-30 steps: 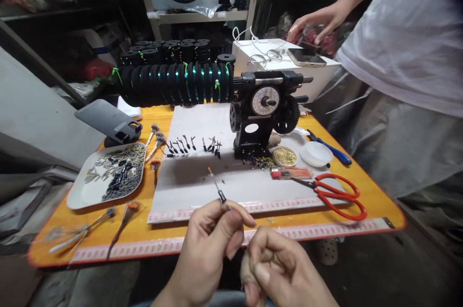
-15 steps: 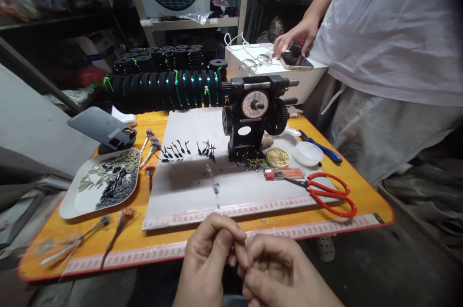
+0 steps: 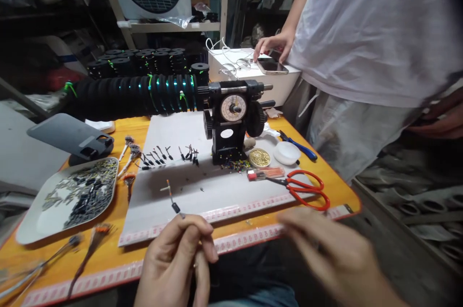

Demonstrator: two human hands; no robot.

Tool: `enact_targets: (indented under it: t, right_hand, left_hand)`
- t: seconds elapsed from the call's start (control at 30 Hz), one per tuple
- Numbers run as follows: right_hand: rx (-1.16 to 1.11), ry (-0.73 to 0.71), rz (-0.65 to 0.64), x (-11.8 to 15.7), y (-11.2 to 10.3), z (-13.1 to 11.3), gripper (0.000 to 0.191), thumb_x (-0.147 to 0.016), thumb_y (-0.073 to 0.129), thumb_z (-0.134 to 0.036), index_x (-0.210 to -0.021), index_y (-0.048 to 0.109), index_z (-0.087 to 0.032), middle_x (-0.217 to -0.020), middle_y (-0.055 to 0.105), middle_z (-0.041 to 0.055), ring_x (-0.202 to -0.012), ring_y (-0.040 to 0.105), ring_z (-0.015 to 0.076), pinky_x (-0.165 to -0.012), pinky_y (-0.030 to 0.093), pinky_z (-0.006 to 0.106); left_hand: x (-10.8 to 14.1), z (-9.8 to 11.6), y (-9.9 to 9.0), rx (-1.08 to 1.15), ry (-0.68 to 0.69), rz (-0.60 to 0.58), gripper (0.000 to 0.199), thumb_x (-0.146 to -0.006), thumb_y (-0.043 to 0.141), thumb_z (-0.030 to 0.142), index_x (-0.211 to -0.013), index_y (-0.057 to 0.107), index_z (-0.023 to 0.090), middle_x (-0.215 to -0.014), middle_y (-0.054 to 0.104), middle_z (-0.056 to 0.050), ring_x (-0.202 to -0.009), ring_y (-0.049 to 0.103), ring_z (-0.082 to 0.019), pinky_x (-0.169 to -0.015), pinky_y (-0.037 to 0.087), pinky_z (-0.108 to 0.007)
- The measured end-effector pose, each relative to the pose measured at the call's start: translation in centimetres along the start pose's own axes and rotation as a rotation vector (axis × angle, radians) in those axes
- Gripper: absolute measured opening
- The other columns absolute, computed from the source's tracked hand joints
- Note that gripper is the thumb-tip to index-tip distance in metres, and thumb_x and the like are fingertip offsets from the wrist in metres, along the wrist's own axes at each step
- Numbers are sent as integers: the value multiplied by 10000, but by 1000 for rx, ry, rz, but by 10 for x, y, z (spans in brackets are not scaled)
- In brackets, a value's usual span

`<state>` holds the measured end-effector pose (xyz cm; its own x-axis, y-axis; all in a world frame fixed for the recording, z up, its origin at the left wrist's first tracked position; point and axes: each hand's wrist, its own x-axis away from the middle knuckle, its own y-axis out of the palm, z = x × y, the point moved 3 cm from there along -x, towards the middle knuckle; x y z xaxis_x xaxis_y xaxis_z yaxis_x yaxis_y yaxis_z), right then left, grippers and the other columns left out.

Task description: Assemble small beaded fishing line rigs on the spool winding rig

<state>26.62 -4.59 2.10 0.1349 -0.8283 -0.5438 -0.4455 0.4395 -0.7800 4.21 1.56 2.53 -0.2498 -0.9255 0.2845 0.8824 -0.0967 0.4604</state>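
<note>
Two hands show at the bottom of the frame. The left hand (image 3: 173,258), low and left of centre, pinches the lower end of a thin float stem (image 3: 172,201) between thumb and fingertips, so the stem rises up and to the left over the white sheet (image 3: 217,191). A small dark bead sits on the stem just above the fingers and a pale tip shows at its top. By its look the stem is very light, thin and springy, easy to bend or snap; the sound place to hold it is low, near the dark bead, with a soft pinch rather than a squeeze, and away from the fine tip. The right hand (image 3: 325,254), at lower right, is blurred with its fingers spread; nothing can be made out in it.

Further out on the orange bench (image 3: 336,186), a row of small dark pieces (image 3: 170,153) lies across the sheet's middle. Left of the sheet a white tray (image 3: 32,230) holds a heap of small parts. At centre stands a black winding machine (image 3: 231,121) with a dial, a row of black spools on its shaft running to the left. Red scissors (image 3: 307,190) lie to the right of centre.

At upper right another person in a white shirt rests a hand (image 3: 271,46) beside a phone (image 3: 272,66) on a white box.
</note>
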Motion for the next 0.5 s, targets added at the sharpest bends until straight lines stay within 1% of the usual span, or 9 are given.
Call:
enact_targets:
  t: [0.07,0.13,0.2,0.23,0.33,0.37,0.4,0.47,0.5]
  right_hand:
    - [118,42,11,-2,-15,36,279,-964,548,-156,-1226,637,-190,-1096,749,121,-963,724,241,-901,556,376]
    - [186,49,-22,-6,-23,64,291,-984,525,-232,-1247,642,-182,-1130,747,146,-1012,716,300,-896,562,464]
    - [202,25,-71,-8,-26,79,295,-1002,481,-272,-1235,646,-198,-1150,753,132,-1024,725,301,-885,580,473]
    - [205,14,-94,-7,-27,81,288,-1000,482,-290,-1219,649,-205,-1149,756,126,-1016,733,301,-873,592,471]
    - [205,39,-139,4,-30,74,279,-945,565,-326,-1191,634,-211,-1078,775,121,-885,773,284,-757,636,399]
    - [181,86,-160,10,-30,68,308,-918,601,-316,-1210,615,-218,-1046,782,111,-828,782,263,-707,642,350]
    - [131,179,-190,16,-29,63,366,-892,639,-291,-1251,587,-240,-1031,787,89,-797,786,237,-675,640,294]
    - [-51,277,-277,24,-20,45,522,-844,684,-236,-1342,534,-285,-1063,783,65,-860,784,230,-730,634,263]
    - [-156,244,-304,24,-13,33,573,-820,708,-212,-1359,541,-311,-1083,777,62,-886,777,231,-768,626,264]
  left_hand:
    - [1,1,-2,-21,-24,12,317,-761,810,479,-803,715,179,-634,668,49,-231,503,12,-298,274,-35]
    - [2,-1,-2,-23,-54,-3,341,-751,809,499,-793,719,173,-705,706,28,-239,516,11,-294,284,-40]
    - [1,-4,-1,-13,-70,-39,349,-762,794,510,-792,717,171,-767,730,7,-245,524,9,-291,280,-45]
    - [0,-6,-1,-11,-71,-63,346,-779,779,510,-800,716,171,-750,732,4,-244,522,6,-292,280,-48]
    - [-1,-10,-3,-10,-73,-139,310,-865,701,490,-856,714,180,-498,638,45,-228,492,-17,-296,285,-56]
    - [-2,-11,-4,-7,-76,-159,303,-892,672,483,-872,713,183,-421,585,62,-225,483,-26,-296,283,-58]
    - [-2,-12,-5,0,-78,-178,299,-911,649,477,-886,713,186,-376,549,71,-225,478,-34,-294,281,-60]
    - [-2,-12,-6,13,-81,-210,301,-936,616,469,-905,715,187,-365,542,69,-228,475,-39,-291,282,-67]
    - [-2,-12,-6,18,-82,-225,307,-943,604,470,-910,716,186,-373,552,65,-228,474,-38,-293,287,-69]
